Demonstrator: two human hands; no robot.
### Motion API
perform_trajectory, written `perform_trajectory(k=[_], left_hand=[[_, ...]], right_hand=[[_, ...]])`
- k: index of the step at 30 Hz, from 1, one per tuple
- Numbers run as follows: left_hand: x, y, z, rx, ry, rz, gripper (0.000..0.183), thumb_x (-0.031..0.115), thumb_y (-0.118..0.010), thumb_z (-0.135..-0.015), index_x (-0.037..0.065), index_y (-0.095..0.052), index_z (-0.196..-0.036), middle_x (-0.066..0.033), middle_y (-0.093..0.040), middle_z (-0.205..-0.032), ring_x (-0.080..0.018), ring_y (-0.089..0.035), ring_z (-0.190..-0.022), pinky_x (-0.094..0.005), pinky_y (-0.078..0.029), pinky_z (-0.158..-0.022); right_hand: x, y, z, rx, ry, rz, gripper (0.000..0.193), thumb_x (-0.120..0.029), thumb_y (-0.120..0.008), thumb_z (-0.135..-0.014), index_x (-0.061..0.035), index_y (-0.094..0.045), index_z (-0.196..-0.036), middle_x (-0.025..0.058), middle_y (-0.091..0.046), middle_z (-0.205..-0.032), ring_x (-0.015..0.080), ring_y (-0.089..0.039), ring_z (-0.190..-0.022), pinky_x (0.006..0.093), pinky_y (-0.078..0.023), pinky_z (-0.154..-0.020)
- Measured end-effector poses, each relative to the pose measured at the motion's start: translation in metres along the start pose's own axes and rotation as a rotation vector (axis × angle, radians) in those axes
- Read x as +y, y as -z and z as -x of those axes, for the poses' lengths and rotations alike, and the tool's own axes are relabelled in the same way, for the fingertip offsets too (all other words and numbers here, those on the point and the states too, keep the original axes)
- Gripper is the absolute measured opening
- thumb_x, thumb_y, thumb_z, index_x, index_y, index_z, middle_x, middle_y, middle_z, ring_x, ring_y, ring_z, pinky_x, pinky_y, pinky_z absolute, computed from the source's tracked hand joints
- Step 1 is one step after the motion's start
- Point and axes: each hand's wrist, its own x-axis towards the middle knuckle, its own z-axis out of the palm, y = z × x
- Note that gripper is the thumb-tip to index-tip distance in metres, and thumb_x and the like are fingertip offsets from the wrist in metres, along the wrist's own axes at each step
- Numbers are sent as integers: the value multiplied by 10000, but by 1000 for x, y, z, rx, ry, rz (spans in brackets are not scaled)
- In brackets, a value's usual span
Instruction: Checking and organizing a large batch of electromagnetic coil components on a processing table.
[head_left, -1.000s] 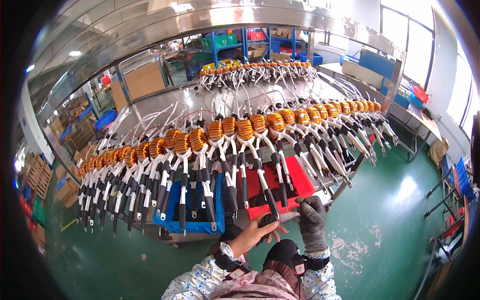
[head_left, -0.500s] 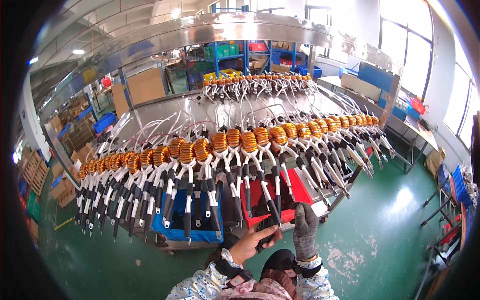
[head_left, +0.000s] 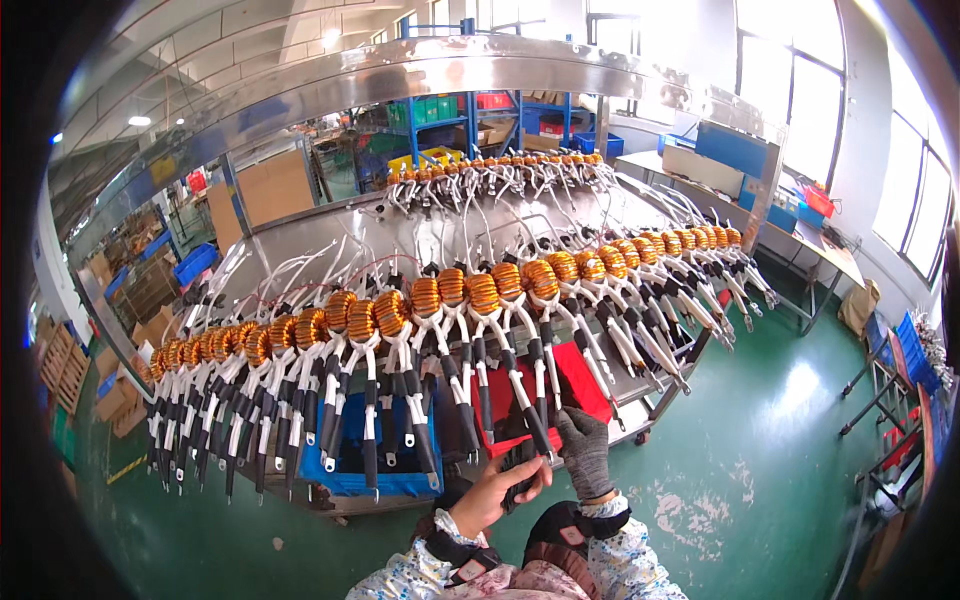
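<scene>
A long row of copper-wound ring coils [head_left: 484, 292] hangs along the front of a metal rack, their white leads in black sleeves pointing down. My bare left hand [head_left: 490, 497] is closed around a bundle of short black tubes [head_left: 517, 484]. Its thumb and forefinger meet the tip of a black-sleeved lead [head_left: 535, 425]. Just right of it, my right hand [head_left: 586, 458] in a grey knit glove has its fingers closed at the lower end of a white lead [head_left: 552, 375]. The glove hides what lies between those fingers.
Below the leads sit a red bin [head_left: 582, 382] and a blue bin [head_left: 350, 478]. A second row of coils [head_left: 500, 165] lies at the back of the steel rack top [head_left: 350, 225]. At the far right stands a workbench [head_left: 820, 258]; green floor [head_left: 740, 440] surrounds the rack.
The whole view has shifted slightly left. My right hand has moved left, closer to my left hand, and the white lead at its fingers has swung left too. The left hand keeps its hold.
</scene>
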Motion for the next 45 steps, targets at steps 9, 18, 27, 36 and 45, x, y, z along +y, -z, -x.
perform_trajectory(k=[9,18,27,36,45], left_hand=[[0,4,3,-14,-8,-42,282,216,-523,-863,-5,-485,-1034,-68,-569,-763,-80,-461,-542,-189,-309,-452],[3,-2,6,18,-9,-39,266,214,-526,-860,-12,-498,-998,-68,-566,-766,-75,-460,-553,-184,-309,-455],[0,2,6,2,12,-80,251,211,-509,-867,-2,-502,-999,-67,-567,-780,-76,-459,-565,-188,-318,-468],[1,7,4,-5,12,-37,312,201,-513,-868,-5,-477,-1100,-71,-573,-794,-75,-461,-566,-189,-324,-466],[-3,4,2,-19,-16,-60,263,189,-517,-860,-3,-485,-1036,-106,-575,-835,-76,-472,-590,-191,-353,-480]], right_hand=[[11,-25,-23,343,395,252,228,-204,-503,-877,10,-578,-856,80,-546,-635,160,-499,-530,328,-389,-486],[-14,-3,-26,-113,-240,-407,283,-300,-472,-881,-28,-517,-816,13,-459,-539,148,-446,-445,275,-363,-422],[-6,-5,-39,-375,-447,-971,246,-288,-502,-869,-50,-508,-807,-32,-410,-538,121,-394,-421,277,-342,-397],[-27,-5,-27,-249,-247,-537,381,-395,-423,-896,-40,-531,-813,-21,-392,-505,108,-367,-409,248,-325,-412],[-4,-8,-47,-338,-502,-1155,228,-292,-463,-894,-77,-535,-898,7,-536,-665,121,-500,-536,222,-395,-429]])
